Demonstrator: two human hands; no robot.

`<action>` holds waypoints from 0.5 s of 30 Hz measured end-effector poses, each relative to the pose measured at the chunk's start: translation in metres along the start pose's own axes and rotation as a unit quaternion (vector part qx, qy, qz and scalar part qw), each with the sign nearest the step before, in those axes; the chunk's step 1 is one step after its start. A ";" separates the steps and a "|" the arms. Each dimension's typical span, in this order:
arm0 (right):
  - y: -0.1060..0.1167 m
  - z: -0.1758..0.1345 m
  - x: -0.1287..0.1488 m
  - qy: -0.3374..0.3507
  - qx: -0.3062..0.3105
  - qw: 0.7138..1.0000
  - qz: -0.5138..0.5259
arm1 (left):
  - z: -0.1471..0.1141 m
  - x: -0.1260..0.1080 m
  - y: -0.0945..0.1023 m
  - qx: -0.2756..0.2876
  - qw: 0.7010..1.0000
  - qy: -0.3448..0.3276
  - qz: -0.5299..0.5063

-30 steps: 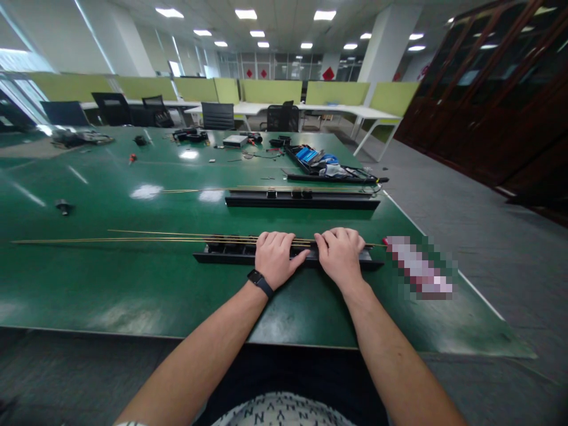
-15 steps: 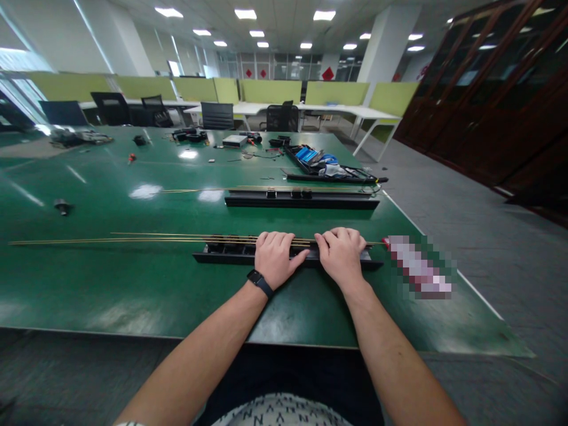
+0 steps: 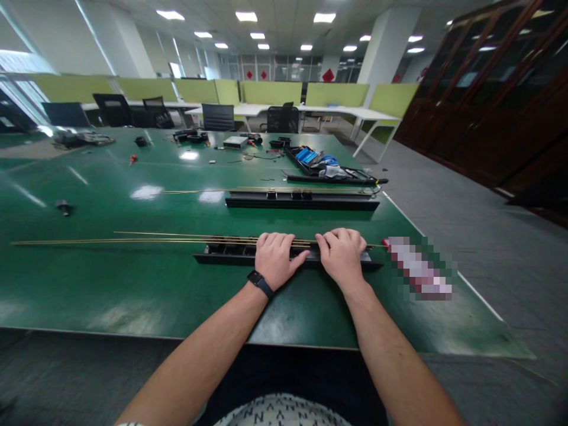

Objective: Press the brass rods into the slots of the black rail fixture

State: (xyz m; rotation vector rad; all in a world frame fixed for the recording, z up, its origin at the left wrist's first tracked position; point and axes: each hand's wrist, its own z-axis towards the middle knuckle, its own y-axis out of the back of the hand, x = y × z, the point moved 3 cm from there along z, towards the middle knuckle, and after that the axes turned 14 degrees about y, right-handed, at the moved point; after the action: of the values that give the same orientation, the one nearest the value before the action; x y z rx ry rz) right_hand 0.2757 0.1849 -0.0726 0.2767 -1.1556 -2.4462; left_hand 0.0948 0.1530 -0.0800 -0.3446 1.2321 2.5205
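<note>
On the glossy green tabletop [image 3: 177, 302] I have the left hand [image 3: 276, 258], thumb splayed, and right hand [image 3: 341, 257] curled over thin brass-coloured rods [image 3: 186, 240] along a long black channel [image 3: 226, 259]; whether they pinch, I can't tell. Beyond I see yellow-green partitions [image 3: 270, 92], white desks [image 3: 346, 110], a dark-red wooden cabinet [image 3: 483, 112]

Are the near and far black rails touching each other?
Apart: the head view shows green tabletop between the near black rail and the far black rail.
</note>
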 end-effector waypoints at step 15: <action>0.002 0.000 0.003 0.007 0.009 1.000 0.004 | 0.000 0.000 0.000 0.006 1.000 0.005 -0.003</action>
State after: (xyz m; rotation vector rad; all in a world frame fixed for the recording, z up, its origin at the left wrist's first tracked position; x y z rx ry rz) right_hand 0.2735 0.1829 -0.0711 0.2932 -1.1701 -2.4253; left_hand 0.0951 0.1531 -0.0804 -0.3581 1.2477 2.5087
